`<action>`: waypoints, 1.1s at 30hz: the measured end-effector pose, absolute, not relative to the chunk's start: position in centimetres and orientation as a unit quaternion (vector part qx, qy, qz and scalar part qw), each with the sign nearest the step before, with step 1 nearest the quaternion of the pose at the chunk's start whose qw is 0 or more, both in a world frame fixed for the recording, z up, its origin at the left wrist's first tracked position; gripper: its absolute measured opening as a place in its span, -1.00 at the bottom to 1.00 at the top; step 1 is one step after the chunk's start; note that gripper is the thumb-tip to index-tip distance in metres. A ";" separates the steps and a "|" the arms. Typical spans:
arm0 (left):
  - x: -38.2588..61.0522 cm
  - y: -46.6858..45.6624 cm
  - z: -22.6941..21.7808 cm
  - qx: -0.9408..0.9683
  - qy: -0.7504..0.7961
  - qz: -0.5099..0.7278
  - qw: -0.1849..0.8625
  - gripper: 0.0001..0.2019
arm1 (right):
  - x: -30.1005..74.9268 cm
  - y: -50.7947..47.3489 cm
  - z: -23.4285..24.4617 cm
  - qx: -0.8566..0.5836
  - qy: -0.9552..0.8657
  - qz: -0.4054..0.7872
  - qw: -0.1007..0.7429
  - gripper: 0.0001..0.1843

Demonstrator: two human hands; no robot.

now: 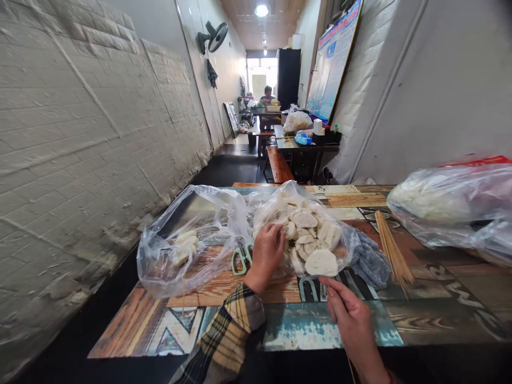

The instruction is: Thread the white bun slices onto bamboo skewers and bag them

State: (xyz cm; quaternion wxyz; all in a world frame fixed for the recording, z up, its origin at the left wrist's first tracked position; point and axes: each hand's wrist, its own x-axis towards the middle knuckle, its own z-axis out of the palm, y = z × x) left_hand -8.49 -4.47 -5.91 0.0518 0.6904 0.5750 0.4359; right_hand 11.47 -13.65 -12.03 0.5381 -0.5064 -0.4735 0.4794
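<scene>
My right hand [350, 314] is pinched closed on a thin bamboo skewer [351, 369], mostly hidden by the hand, just in front of the bag. My left hand [269, 253] reaches over the left side of a clear plastic bag [276, 205], its fingers bent and a little apart at a heap of pale slices [306, 234]. One round slice [321, 263] lies nearest my right fingertips. Left of my left hand are green-handled scissors [240, 257] and a second clear bag [160, 266] with several pale pieces [186, 246] in it.
A bundle of bamboo skewers [392, 248] lies right of a grey cloth [370, 260]. A large filled plastic bag [452, 202] sits at the table's right. Beyond are a wooden bench [279, 164], another laden table [286, 143] and a seated person [268, 96]. Brick-patterned walls stand on both sides.
</scene>
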 end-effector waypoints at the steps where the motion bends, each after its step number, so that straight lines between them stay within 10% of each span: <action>1: -8.4 -4.3 -6.0 0.694 0.586 0.417 0.035 -0.80 | 11.5 -13.6 -12.0 -0.504 -0.482 0.478 0.534 -0.57; 24: -7.6 -3.4 -6.2 0.711 0.574 0.393 0.101 -0.43 | 11.2 -13.3 -11.1 -0.499 -0.551 0.432 0.511 -0.61; 33: -7.4 -4.4 -5.3 0.469 0.431 0.630 0.444 -0.62 | 11.3 -13.7 -11.1 -0.458 -0.568 0.459 0.507 -0.64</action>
